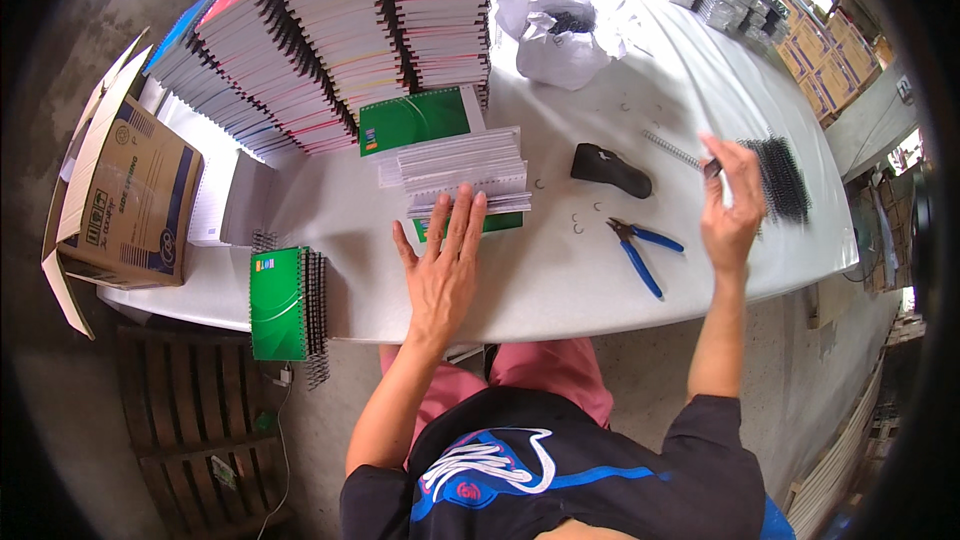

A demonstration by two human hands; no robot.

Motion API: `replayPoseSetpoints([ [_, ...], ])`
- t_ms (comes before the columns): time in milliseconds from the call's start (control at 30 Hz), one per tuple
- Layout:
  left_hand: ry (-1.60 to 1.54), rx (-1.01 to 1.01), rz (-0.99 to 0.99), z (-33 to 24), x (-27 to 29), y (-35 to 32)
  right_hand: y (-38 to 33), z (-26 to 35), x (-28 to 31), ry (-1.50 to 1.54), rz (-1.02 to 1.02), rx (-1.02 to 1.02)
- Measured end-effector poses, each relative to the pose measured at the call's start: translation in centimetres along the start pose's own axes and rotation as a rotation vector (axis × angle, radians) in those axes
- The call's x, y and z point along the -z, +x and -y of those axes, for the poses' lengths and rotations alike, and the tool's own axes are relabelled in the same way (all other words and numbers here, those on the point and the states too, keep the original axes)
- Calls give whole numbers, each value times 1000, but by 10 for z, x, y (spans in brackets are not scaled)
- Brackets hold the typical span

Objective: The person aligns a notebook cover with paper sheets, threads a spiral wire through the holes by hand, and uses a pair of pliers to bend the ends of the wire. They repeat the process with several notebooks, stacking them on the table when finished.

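Note:
My left hand (440, 270) lies flat with fingers stretched over a stack of loose white pages (462, 165), which has a green cover (500, 223) under its near edge. In my closed right hand (735, 210) is one end of a spiral binding coil (672, 149), pointing up and left. Something small and dark shows at those fingertips; I cannot make out what it is. Right beside this hand is a pile of black binding coils (782, 180). Blue-handled cutting pliers (640, 250) rest between my hands, below a black elongated object (610, 171).
Tall stacks of spiral notebooks (340, 25) stand at the back left, with a green cover (420, 122) before them. A cardboard box (130, 195) and green notebooks (278, 305) occupy the left edge. Crumpled white wrapping (560, 55) holds dark coils. Small wire scraps lie about.

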State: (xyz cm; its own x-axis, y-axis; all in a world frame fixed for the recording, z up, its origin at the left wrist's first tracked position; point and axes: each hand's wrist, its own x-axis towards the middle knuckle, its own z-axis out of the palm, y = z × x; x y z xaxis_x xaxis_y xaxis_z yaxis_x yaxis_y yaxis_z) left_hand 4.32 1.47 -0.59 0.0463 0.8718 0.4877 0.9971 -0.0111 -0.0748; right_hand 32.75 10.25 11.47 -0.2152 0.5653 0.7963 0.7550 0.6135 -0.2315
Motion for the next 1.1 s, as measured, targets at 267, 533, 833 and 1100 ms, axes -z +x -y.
replayPoseSetpoints([
  [267, -194, 29, 1, -2, -1, 5, -28, 75, -66, 511, 331, -250],
  [533, -294, 27, 34, 0, 7, 12, -33, 77, -82, 452, 536, -294],
  [833, -141, -50, -11, 0, 12, -4, -44, 75, -95, 310, 593, -149],
  [1100, -110, -38, 33, -1, 16, -4, -61, 67, -97, -49, 541, 220],
])
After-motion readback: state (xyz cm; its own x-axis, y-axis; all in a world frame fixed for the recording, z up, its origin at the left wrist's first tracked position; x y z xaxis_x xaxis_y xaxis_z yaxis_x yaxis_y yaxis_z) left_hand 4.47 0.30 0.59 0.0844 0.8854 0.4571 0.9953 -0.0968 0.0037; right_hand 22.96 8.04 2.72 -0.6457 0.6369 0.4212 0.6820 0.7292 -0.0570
